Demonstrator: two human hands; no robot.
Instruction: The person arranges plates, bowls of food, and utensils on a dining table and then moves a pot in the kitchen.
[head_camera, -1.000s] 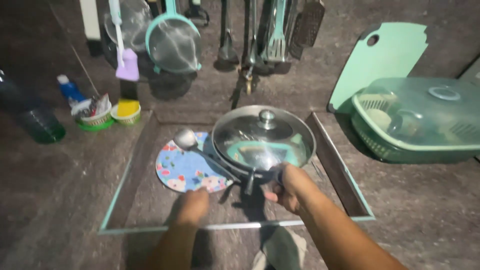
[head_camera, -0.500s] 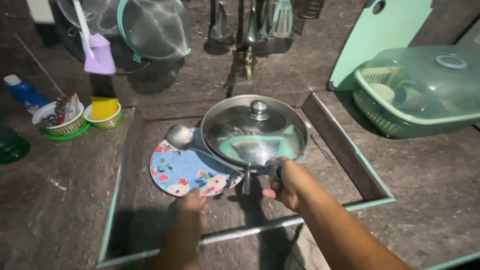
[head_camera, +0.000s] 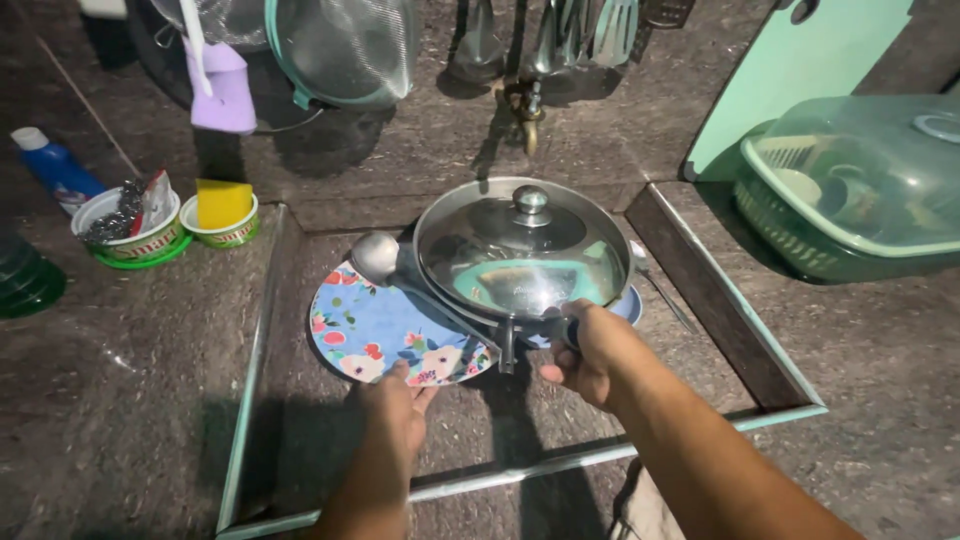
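Pan with its glass lid sits in the stone sink, partly over a blue flowered plate. Right hand wraps closed fingers around the pan's handle. Left hand touches the plate's near rim, fingers narrow. A ladle rests across the plate beside the pan.

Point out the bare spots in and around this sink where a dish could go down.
Free: the sink floor along the near rim, left of the left hand; the dark counter left of the sink. Crowded: the middle, where the floral plate, ladle and lidded pan, its handle in the right hand, overlap.
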